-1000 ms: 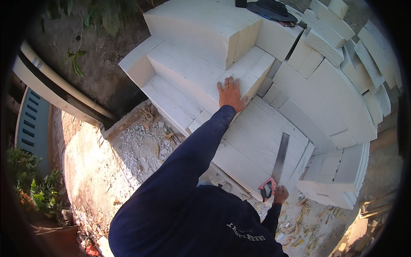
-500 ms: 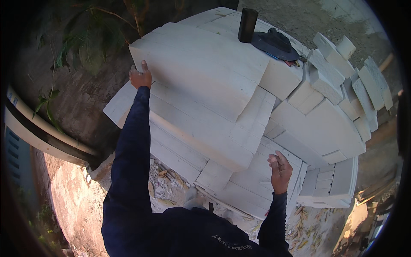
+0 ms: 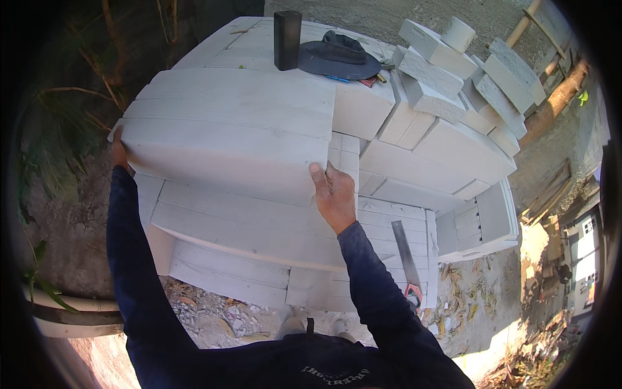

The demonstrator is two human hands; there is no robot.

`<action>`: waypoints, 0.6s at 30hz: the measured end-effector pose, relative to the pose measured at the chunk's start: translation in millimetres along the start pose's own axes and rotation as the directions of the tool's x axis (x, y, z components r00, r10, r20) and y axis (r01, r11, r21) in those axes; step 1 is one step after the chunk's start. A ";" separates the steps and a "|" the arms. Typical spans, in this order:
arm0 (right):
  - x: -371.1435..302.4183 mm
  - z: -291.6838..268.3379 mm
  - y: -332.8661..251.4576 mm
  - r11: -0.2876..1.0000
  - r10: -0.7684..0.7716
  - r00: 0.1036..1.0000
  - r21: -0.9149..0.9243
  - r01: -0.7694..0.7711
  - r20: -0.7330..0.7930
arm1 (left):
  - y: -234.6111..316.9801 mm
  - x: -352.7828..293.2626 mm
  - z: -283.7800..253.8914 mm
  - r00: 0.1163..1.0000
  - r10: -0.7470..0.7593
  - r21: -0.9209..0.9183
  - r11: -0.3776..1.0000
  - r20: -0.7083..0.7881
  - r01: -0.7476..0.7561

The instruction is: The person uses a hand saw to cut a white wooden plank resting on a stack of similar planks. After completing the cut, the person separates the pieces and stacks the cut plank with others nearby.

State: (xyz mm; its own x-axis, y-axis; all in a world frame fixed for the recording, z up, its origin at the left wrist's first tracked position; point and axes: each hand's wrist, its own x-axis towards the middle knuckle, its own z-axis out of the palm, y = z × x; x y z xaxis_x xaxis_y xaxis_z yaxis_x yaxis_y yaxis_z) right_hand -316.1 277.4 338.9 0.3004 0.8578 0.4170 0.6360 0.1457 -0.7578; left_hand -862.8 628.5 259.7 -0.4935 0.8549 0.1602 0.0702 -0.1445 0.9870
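A long white block [image 3: 220, 159] lies along the front of the upper layer of a stepped stack of similar blocks. My left hand [image 3: 119, 152] is at its left end, thumb up by the top edge and the other fingers mostly hidden. Against the right end, my right hand [image 3: 335, 194] has its thumb at the near top corner and its fingers bent round the end face. The block still rests on the stack. To the right of my right forearm, a handsaw [image 3: 405, 249] with a red handle lies on the lower blocks.
On top stand a dark upright rectangular piece [image 3: 287, 40] and a grey wide-brimmed hat [image 3: 337, 57], with small tools beside it. Several offcuts [image 3: 440, 55] are piled loosely at the right. Rubble [image 3: 220, 318] covers ground near my feet; plants [image 3: 58, 149] grow at left.
My right hand has gone from hanging free over the lower blocks to the long block's right end. My left hand stays at its left end. The view has shifted, and the saw now shows.
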 end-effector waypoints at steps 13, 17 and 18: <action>-5.4 -5.2 8.0 0.994 0.021 1.000 0.108 -0.019 -0.018 | 47.7 -97.9 -94.1 0.889 0.196 0.291 0.954 -0.413 -0.075; -4.7 -12.0 29.2 0.971 0.027 0.999 0.240 -0.018 -0.035 | 98.2 -225.1 -108.1 0.781 0.166 0.230 0.973 -0.602 -0.029; -2.5 -12.0 35.1 0.971 0.028 1.000 0.238 -0.027 -0.001 | 103.1 -249.7 -113.8 0.757 0.163 0.235 0.972 -0.633 -0.013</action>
State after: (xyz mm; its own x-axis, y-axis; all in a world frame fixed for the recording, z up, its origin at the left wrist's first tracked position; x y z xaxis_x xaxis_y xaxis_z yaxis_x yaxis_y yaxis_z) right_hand -286.0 274.5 317.3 0.3187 0.8612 0.3959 0.4400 0.2355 -0.8666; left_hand -831.1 343.4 320.2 -0.9109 0.3080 0.2746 0.2778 -0.0344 0.9600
